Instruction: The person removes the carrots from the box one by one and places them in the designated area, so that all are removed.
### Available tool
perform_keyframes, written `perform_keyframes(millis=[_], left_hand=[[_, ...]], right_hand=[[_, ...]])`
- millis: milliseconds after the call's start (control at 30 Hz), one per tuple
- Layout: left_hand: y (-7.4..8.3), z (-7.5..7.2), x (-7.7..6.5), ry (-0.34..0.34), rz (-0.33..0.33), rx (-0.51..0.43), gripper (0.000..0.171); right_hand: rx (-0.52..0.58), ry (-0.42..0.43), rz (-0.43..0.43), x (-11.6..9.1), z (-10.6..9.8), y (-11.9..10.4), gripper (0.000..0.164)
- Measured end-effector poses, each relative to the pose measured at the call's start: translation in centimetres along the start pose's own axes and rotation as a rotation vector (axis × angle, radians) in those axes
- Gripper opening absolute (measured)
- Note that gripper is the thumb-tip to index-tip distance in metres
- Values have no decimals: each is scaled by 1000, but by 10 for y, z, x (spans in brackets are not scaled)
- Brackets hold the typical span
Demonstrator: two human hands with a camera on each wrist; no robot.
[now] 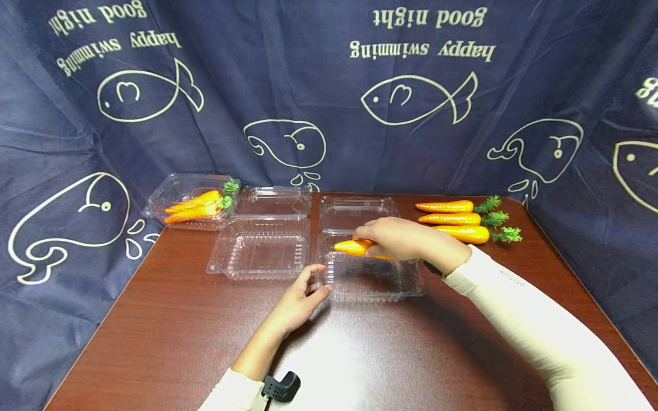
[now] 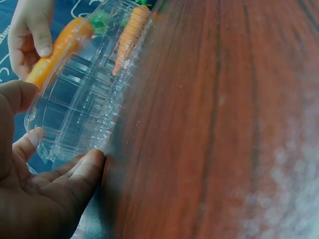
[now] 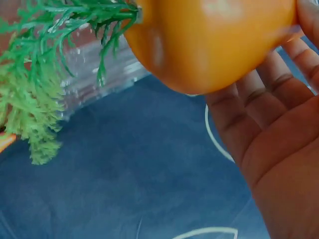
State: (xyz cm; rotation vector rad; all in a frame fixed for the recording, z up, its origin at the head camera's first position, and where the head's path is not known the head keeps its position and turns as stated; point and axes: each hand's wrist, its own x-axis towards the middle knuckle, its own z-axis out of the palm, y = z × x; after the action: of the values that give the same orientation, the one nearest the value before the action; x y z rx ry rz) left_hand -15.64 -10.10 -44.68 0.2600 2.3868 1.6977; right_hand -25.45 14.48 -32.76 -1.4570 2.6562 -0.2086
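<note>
My right hand [image 1: 403, 237] grips an orange toy carrot [image 1: 352, 246] by its sides, over the base of an open clear plastic container [image 1: 377, 294]. The carrot lies crosswise, its tip to the left; green leafy tops [image 3: 42, 69] show in the right wrist view. At the container's left side, my left hand [image 1: 298, 299] holds its edge, the thumb low and the fingers higher on the wall. In the left wrist view, both that hand [image 2: 55, 184] and the carrot [image 2: 60, 50] appear near the container [image 2: 75, 94].
Three more carrots [image 1: 447, 219] with green tops lie in a row at the back right. Left of my container stands a second open clear container [image 1: 264, 251]. Beyond it, a clear container [image 1: 169, 188] at the back left has carrots in it. A blue curtain [image 1: 329, 85] hangs behind the table.
</note>
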Motion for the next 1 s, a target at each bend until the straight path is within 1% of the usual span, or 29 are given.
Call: perform_keyframes(millis=[100, 167, 367, 500, 567, 733, 867, 1000], left_hand=[[-1, 1, 0, -9, -6, -6, 49], [-2, 1, 0, -12, -8, -8, 50], [1, 1, 0, -16, -12, -13, 53], [1, 1, -3, -17, -15, -20, 52], [1, 1, -2, -17, -10, -21, 52], [0, 2, -4, -24, 2, -42, 53], [0, 2, -5, -26, 3, -48, 53], [-1, 1, -3, -27, 2, -41, 53]], right_hand=[[-4, 59, -17, -8, -4, 3, 28], [-9, 83, -9, -13, -5, 6, 28], [-18, 83, 37, -29, -1, 16, 29], [-14, 94, 51, -40, 4, 22, 32], [-15, 113, 60, -46, 4, 27, 34], [-15, 186, 43, -65, 8, 38, 34], [-54, 233, 35, -80, 12, 46, 33], [-96, 250, 59, -93, 15, 53, 33]])
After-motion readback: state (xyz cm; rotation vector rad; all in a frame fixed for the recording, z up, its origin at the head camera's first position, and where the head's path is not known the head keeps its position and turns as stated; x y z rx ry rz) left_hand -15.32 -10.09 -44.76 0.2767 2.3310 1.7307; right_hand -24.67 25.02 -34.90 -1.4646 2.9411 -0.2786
